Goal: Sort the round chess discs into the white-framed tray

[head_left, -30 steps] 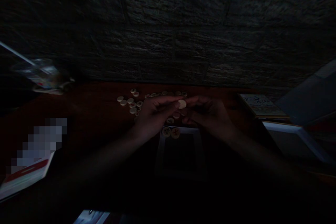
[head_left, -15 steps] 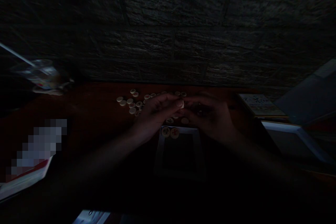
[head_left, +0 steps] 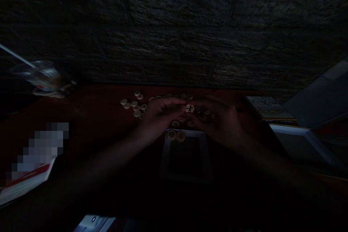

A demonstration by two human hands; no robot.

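Note:
A round wooden xiangqi piece [head_left: 189,108] with a dark character is pinched between my two hands, its marked face turned towards me. My left hand [head_left: 157,116] closes on its left side with thumb and finger. From the other side, my right hand [head_left: 227,121] grips it with thumb and forefinger. Just below is an open shallow box [head_left: 204,152], with a black-marked piece [head_left: 171,135] and a red-marked piece [head_left: 181,136] side by side in its far left corner. Several loose pieces [head_left: 137,113] lie on the table behind and around my hands, some of them hidden.
A clear plastic cup [head_left: 45,76] with a straw stands at the left. To the right are a printed box or board [head_left: 269,107] and a shallow pale-rimmed tray or lid [head_left: 295,128]. A stone-block wall [head_left: 174,43] rises behind the dark reddish table [head_left: 92,112]. The light is dim.
The piece between my fingers has turned from showing its edge to showing its marked face. My hands stay in nearly the same place.

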